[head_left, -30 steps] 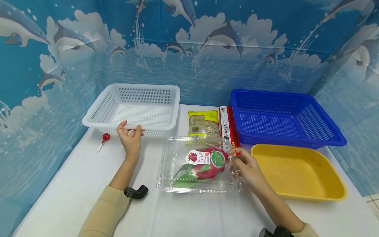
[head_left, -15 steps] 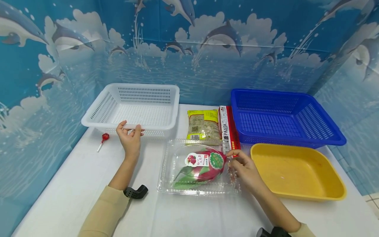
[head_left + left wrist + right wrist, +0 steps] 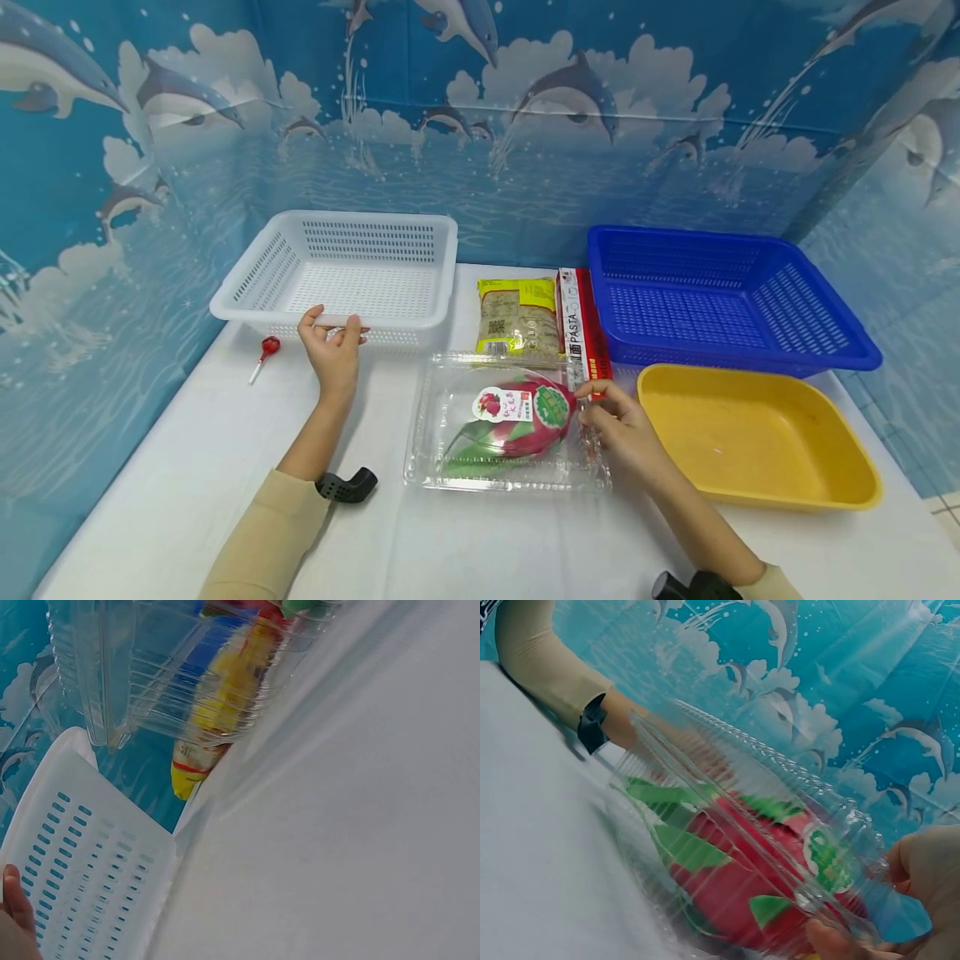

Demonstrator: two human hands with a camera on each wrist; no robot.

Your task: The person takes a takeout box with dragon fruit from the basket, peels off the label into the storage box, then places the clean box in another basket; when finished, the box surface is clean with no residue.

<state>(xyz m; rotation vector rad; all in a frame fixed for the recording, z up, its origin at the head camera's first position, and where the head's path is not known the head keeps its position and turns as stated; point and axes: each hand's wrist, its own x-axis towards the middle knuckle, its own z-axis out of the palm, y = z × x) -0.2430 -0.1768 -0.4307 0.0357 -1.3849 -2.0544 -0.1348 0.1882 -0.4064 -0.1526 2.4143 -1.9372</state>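
My left hand (image 3: 333, 358) grips the front rim of the white perforated basket (image 3: 360, 292), thumb on the near side. In the left wrist view, only a bit of the hand (image 3: 16, 915) shows at that rim. With fingers and thumb, my right hand (image 3: 626, 429) pinches the right edge of a clear plastic clamshell box (image 3: 442, 408). Inside the box lies a pink dragon fruit (image 3: 525, 437) with green scales and round and oblong stickers. The right wrist view shows the fruit (image 3: 735, 900) through the ribbed plastic, with the right hand (image 3: 930, 885) at one end.
A yellow-topped food packet (image 3: 517, 317) and a red pasta packet (image 3: 588, 333) lie behind the box. A blue basket (image 3: 667, 312) stands back right, with a yellow tub (image 3: 757, 442) before it. A red lollipop (image 3: 270, 344) lies left of my left hand.
The clamshell box has shifted slightly toward me and to the right in my right hand, uncovering the food packet's barcode. My left hand keeps its hold on the basket rim.
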